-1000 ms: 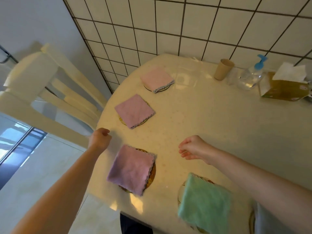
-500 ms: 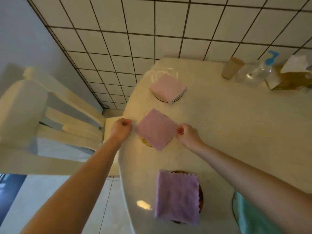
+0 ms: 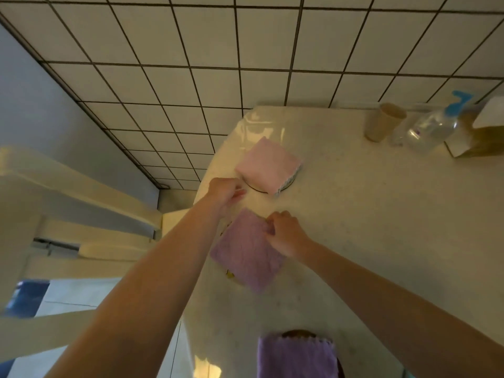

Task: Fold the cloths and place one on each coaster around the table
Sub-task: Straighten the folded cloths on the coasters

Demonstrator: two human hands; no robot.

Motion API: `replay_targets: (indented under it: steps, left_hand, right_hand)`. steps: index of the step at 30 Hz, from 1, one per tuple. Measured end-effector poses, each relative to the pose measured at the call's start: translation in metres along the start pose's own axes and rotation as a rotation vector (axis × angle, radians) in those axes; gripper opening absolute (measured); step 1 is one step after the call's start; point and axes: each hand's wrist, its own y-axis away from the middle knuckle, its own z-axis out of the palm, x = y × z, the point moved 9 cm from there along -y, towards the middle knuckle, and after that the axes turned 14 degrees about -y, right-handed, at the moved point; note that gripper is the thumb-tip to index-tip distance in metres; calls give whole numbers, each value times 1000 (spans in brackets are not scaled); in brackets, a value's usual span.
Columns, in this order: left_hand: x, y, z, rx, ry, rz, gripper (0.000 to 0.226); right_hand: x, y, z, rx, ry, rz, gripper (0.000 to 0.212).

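- The folded square lilac microfibre cloth [image 3: 246,249] lies on the cream table, directly under and just below my right hand [image 3: 283,234], mostly covering its coaster; only a sliver of yellowish coaster rim [image 3: 230,273] shows at the cloth's near-left edge.
- My right hand grasps the cloth's far corner, fingers curled onto the fabric.
- My left hand [image 3: 225,190] sits just beyond the cloth's left corner, between it and the next cloth; its fingers are bent, but blur keeps me from telling whether it holds anything.
- I judge the step in hand to be squaring this cloth on its coaster. To do it well I would tug the corner gently, keep the folds stacked, and centre the square so the coaster rim shows evenly or not at all.
- Just past my left hand a folded pale pink square cloth [image 3: 268,165] rests on a dark-rimmed round coaster [image 3: 287,185].
- Nearer me than my right hand, a purple scalloped-edge cloth [image 3: 297,357] covers another round coaster.
- Far to the right of my right hand stand a tan paper cup [image 3: 383,126], a clear bottle with a blue cap [image 3: 431,126] and a tissue box [image 3: 482,132].
- The glossy cream tabletop [image 3: 381,227] meets a white tiled wall [image 3: 245,50]; a cream wooden chair [image 3: 68,200] stands left of my left arm.
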Motion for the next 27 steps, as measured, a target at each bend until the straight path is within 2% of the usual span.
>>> replay_targets:
  steps: [7, 10, 15, 18, 20, 23, 27]
  left_hand:
    - [2, -27, 40, -13, 209, -151, 8]
    - [1, -37, 43, 39, 207, -180, 20]
    - [10, -45, 42, 103, 92, -104, 18]
    - [23, -48, 45, 35, 115, -8, 6]
    - [31, -48, 49, -37, 215, 30, 15]
    - [43, -51, 54, -144, 252, 104, 28]
    - [51, -56, 55, -243, 211, 131, 57]
  right_hand:
    - [7, -27, 16, -81, -46, 73, 40]
    - [4, -34, 17, -137, -74, 78, 30]
    - [-9, -38, 27, -262, -166, 32, 39]
    - [-9, -37, 26, -290, -270, 62, 40]
    - [-5, -32, 26, -315, -400, 127, 33]
    - [10, -19, 35, -343, -680, 278, 43]
    - [36, 4, 55, -244, -1331, 488, 31]
